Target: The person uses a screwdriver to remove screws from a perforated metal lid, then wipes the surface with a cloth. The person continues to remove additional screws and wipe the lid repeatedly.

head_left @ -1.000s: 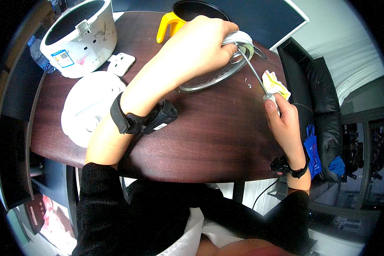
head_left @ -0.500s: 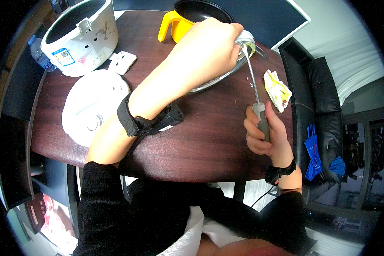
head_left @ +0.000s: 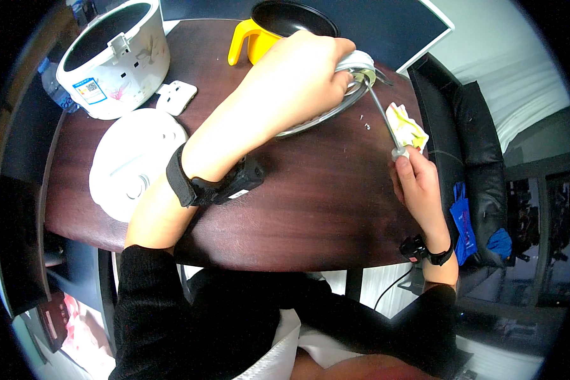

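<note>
Reaching across to the far side of the table, my left hand (head_left: 307,79) is closed on a white round-edged part (head_left: 357,61) with a pale greenish inside. Beneath that hand curves the shiny rim of a lid-like disc (head_left: 328,116); most of it is hidden, and whether the white part joins it I cannot tell. My right hand (head_left: 419,185) grips a screwdriver (head_left: 382,113) by its grey handle. The long metal shaft slants up and left, its tip at the white part's greenish inside. White crumb-like bits (head_left: 366,126) lie left of the shaft.
A white rice cooker body (head_left: 147,54) stands back left, beside a small white plate-like part (head_left: 177,98) and a round white cover (head_left: 111,174). A yellow-handled black pot (head_left: 259,44) sits at the back. At right lie a crumpled cloth (head_left: 404,126) and, beyond, a black sofa (head_left: 478,145).
My right hand has moved right and slightly up, so the screwdriver slants more. The hand has turned, hiding more of the handle. My left hand keeps its hold on the white part.
</note>
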`<state>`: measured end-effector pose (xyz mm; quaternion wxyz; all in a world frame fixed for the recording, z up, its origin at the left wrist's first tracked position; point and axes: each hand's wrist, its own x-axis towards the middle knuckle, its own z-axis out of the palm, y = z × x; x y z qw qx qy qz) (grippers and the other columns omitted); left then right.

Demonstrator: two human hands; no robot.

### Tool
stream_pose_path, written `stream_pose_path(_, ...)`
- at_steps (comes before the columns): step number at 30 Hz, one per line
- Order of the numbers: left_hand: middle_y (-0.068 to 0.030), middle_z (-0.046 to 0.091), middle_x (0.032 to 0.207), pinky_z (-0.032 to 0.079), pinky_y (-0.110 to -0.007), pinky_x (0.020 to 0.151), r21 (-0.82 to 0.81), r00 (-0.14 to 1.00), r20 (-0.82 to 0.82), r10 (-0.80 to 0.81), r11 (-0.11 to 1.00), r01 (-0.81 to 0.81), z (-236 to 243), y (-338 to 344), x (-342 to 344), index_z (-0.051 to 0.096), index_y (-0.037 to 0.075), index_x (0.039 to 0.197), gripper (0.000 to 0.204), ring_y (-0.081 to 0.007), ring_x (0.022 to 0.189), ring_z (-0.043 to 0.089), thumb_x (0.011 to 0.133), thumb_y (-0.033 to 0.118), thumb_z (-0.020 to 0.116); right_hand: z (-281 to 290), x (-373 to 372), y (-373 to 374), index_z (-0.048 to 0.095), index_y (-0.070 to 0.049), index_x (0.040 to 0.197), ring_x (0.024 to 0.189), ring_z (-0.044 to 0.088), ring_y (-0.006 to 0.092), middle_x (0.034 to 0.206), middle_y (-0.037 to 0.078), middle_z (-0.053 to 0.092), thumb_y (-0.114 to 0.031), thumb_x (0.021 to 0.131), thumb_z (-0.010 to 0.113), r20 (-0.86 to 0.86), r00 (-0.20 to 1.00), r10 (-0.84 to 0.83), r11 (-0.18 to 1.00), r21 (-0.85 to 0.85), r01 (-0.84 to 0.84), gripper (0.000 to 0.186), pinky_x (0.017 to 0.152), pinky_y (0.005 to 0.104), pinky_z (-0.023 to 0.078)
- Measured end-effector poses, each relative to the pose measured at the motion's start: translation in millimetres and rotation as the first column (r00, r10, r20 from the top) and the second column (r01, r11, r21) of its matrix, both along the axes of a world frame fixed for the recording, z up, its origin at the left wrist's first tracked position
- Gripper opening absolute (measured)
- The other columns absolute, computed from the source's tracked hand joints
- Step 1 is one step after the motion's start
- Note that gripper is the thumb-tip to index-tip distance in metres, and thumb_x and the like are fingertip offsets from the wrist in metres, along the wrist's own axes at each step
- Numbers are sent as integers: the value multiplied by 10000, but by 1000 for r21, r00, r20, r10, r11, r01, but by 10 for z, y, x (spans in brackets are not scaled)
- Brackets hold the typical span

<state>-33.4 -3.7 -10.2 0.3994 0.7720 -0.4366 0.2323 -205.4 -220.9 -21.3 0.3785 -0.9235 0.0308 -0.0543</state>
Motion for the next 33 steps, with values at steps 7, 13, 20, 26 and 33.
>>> stream_pose_path(7, -245, 678, 953, 530, -403, 813, 12, 1000, -5, -4, 1000, 4, -11, -1, 9, 660, -22, 1101, 342, -375, 892, 673, 827, 183, 673, 28, 75, 53, 560, -12, 859, 605, 478, 158, 643, 75, 522, -301, 996, 543, 45, 999, -11, 994, -106, 16, 320, 586, 309, 414)
stream_pose_path(13, -245, 678, 949, 530, -405, 812, -5, 1000, 1, -10, 1000, 10, -21, -11, 4, 659, -24, 1099, 339, -377, 891, 672, 826, 178, 671, 21, 57, 84, 544, -16, 827, 573, 482, 122, 630, 45, 523, -310, 1001, 534, -6, 999, -35, 999, -6, 35, 342, 549, 288, 406)
stream_pose_path(20, -246, 676, 944, 528, -405, 811, 9, 1000, -9, -9, 1000, 10, 2, -10, -11, 653, -26, 1101, 339, -382, 892, 668, 824, 169, 663, -6, 60, 146, 539, -45, 842, 525, 459, 55, 614, -17, 496, -317, 1024, 485, -92, 996, -4, 983, 184, 21, 332, 479, 218, 365)
stream_pose_path(26, -244, 675, 945, 527, -409, 806, 7, 1000, -15, 8, 1000, -8, -13, -12, 19, 653, -24, 1100, 337, -380, 889, 668, 824, 168, 664, -29, 39, 175, 525, -47, 843, 482, 436, 46, 615, -19, 493, -334, 1030, 471, -88, 996, 12, 973, 231, 9, 347, 442, 210, 345)
stream_pose_path(33, -241, 676, 929, 532, -405, 788, 1, 1000, -25, 16, 1000, -16, -16, -15, 3, 655, -13, 1099, 327, -371, 868, 672, 828, 170, 667, -62, 59, 192, 520, -57, 879, 454, 432, 48, 618, -10, 482, -368, 1036, 436, -120, 992, 43, 941, 339, 0, 359, 402, 208, 321)
